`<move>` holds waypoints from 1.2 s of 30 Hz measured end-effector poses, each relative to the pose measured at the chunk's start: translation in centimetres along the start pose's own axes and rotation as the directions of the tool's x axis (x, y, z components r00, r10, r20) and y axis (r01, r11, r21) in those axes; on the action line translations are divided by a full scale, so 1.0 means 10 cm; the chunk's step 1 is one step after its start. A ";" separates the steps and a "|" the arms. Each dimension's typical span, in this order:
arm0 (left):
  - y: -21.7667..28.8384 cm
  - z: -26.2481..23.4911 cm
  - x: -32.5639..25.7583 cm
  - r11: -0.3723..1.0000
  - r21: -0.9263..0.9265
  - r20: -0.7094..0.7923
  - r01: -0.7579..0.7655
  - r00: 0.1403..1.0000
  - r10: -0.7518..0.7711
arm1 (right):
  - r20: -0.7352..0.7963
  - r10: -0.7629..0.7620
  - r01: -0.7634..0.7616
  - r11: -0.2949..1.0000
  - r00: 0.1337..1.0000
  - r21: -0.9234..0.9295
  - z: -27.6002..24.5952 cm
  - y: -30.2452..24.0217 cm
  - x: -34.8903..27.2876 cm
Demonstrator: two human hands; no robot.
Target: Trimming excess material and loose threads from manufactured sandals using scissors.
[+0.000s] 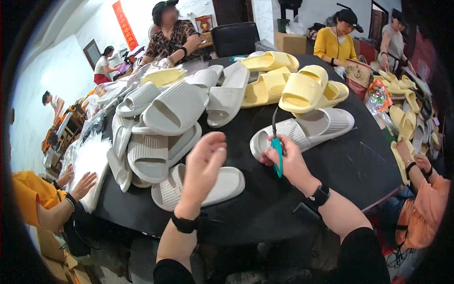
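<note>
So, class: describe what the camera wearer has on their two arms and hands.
The left hand is bare, with a black band on its wrist. The right hand is bare too, with a black watch-like strap at the wrist. Black sleeves cover both arms near the lower edge.

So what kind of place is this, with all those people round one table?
Probably a small footwear finishing or packing workshop. Piles of pale grey foam slide sandals and yellow foam slide sandals cover the round black table, the right hand holds teal-handled scissors, and clear plastic bags lie stacked nearby.
</note>
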State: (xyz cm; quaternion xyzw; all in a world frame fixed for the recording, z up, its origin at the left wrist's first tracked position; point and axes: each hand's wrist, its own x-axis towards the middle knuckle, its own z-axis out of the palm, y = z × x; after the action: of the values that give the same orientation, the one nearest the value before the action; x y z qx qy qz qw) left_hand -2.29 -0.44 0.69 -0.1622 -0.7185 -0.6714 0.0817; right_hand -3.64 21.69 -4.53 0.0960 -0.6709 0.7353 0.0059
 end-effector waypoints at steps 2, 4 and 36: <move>0.14 -0.01 0.02 0.995 0.016 -0.086 -0.096 0.992 0.097 | -0.042 -0.031 0.030 0.999 0.999 -0.020 -0.02 0.02 0.01; 0.27 -0.05 0.01 0.980 0.138 -0.130 -0.143 0.978 0.161 | -0.062 -0.060 0.058 0.998 0.996 -0.037 -0.05 0.10 0.02; -0.31 -0.67 -1.18 0.859 0.449 -0.501 0.246 0.865 0.014 | 0.108 0.059 -0.063 0.997 0.992 0.042 0.00 -0.14 -0.10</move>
State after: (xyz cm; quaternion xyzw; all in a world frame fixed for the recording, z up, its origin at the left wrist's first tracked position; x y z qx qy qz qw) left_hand 6.98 -8.69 -5.56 0.0841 -0.8315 -0.4853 0.2569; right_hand -2.48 21.95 -3.30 0.1145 -0.6562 0.7439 -0.0544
